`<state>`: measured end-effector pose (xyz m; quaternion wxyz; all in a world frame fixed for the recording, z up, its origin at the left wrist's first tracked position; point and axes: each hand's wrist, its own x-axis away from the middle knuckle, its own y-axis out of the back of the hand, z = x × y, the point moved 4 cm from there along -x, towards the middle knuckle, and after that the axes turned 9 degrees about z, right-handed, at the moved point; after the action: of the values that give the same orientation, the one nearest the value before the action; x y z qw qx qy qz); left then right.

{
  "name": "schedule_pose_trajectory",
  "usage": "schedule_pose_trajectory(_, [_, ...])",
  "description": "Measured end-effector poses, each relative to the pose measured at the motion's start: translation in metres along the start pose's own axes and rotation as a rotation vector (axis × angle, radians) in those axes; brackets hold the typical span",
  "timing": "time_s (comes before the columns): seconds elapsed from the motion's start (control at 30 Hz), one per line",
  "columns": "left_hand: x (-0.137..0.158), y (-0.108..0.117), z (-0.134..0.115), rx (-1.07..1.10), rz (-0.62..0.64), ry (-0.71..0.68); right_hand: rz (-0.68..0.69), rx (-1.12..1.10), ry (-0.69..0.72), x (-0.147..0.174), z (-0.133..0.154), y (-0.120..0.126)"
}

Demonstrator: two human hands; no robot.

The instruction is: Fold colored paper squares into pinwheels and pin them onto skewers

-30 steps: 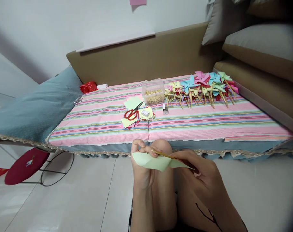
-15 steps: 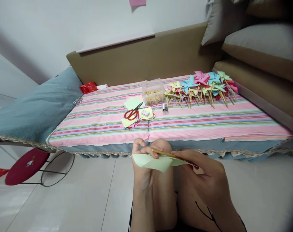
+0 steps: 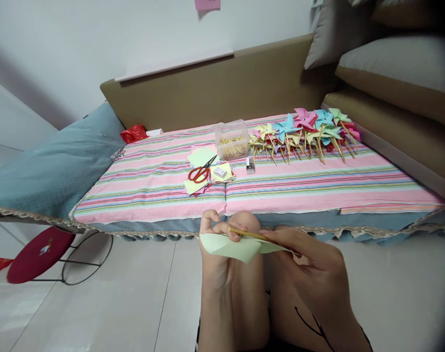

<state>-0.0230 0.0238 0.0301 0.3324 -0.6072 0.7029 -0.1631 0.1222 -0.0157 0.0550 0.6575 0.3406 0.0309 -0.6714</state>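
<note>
Above my knees, my left hand (image 3: 216,268) has its fingers curled at a pale green paper pinwheel (image 3: 237,248), holding it from the left. A thin wooden stick (image 3: 247,234) lies along the upper side of the paper, its left end by my left fingertips. My right hand (image 3: 314,271) pinches the stick's right part together with the paper's right edge. Where the stick meets the paper is partly hidden by my fingers. Scissors with red handles (image 3: 198,174) rest on paper squares (image 3: 203,156) on the striped cloth (image 3: 164,171) beyond.
A clear plastic box (image 3: 232,140) of short sticks stands at the middle of the couch. Right of it lie several finished pinwheels (image 3: 305,128). A small box (image 3: 250,166) sits nearer. A red bag (image 3: 133,133) lies far left, and a red stool (image 3: 41,254) stands on the floor.
Both hands keep the same hold on the pinwheel and stick. The whole view has shifted very slightly; nothing else visibly differs.
</note>
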Motion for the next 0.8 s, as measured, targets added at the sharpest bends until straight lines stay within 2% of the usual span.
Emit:
schedule_pose_trajectory(0.6, [0.0035,0.0001,-0.0028,0.031,-0.039,0.026,-0.006,-0.174,-0.087,0.0046,-0.0067,-0.0056])
schedule_pose_trajectory(0.8, [0.0065,0.0002,-0.0012,0.044,-0.073,0.017,-0.003,-0.221,-0.058,0.0058,-0.0069,-0.0076])
